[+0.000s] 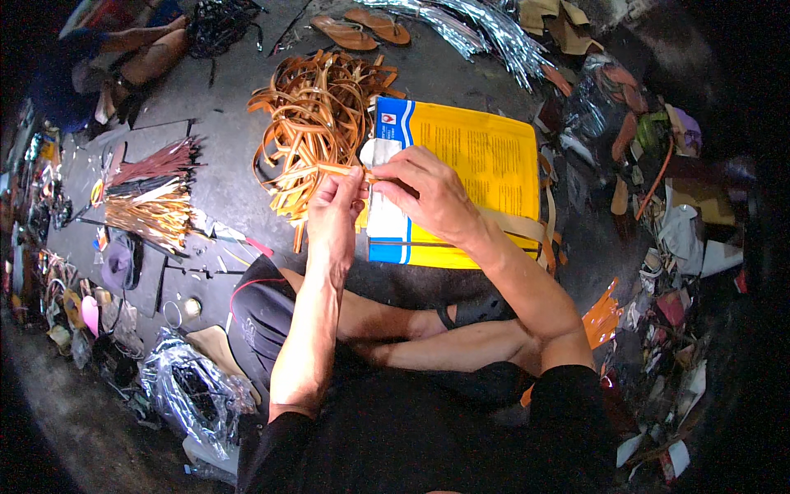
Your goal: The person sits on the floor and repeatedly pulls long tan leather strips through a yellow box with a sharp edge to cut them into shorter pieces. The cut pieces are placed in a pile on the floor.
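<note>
While a tan leather-like strip (336,169) is held btwn the two hands, its long axis is laid roughly L–R, i.e. across the body, not away from it. Its L part is left sticking out past the L hand (333,206), by which it is pinched btwn thumb & fingers. From the opp. side it is met by the R hand (432,191), whose thumb & index are set narrow on it nr the L fingertips; exact contact is partly hidden by the fingers. Both hands are thus abt equally near, w/ only a short bit of strip left btwn them. Just beyond the L hand, a tangled pile of brown strips (317,107) is seen; whether the held strip is joined to it can't be told. The R hand is placed over the L edge of a yellow, blue & white printed panel (485,148), by which the space to the R is filled. Nr the panel's close edge, a thin dark band (436,244) is laid L–R too, approx. parallel w/ the strip.
</note>
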Demonstrator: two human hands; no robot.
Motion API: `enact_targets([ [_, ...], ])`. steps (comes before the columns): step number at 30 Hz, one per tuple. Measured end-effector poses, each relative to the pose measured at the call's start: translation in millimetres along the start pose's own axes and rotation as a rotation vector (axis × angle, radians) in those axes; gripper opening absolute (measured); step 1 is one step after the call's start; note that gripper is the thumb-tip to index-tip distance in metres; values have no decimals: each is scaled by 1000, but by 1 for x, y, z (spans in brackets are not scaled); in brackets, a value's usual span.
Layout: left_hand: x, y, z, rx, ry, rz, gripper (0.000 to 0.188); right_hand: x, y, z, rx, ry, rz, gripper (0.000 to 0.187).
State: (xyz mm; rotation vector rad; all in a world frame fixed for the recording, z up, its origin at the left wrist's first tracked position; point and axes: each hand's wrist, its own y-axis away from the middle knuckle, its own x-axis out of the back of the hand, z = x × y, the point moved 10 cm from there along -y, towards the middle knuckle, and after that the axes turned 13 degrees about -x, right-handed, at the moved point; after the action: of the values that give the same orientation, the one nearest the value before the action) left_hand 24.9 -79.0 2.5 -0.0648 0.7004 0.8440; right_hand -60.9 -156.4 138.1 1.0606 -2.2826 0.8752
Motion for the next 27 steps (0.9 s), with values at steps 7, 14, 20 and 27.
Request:
enact_targets([
  [7,19,-13,-17,90,37,38,9,2,3,0,18,38,-23,12],
  [14,67,-39,-25,69,-8,148,7,3,5,1,42,79,-30,14],
  [20,115,-72,-28,59,-32,197,12,3,3,-2,32,38,-2,12],
  [27,2,-2,-4,27,88,31,29,4,1,-2,2,67,24,11],
])
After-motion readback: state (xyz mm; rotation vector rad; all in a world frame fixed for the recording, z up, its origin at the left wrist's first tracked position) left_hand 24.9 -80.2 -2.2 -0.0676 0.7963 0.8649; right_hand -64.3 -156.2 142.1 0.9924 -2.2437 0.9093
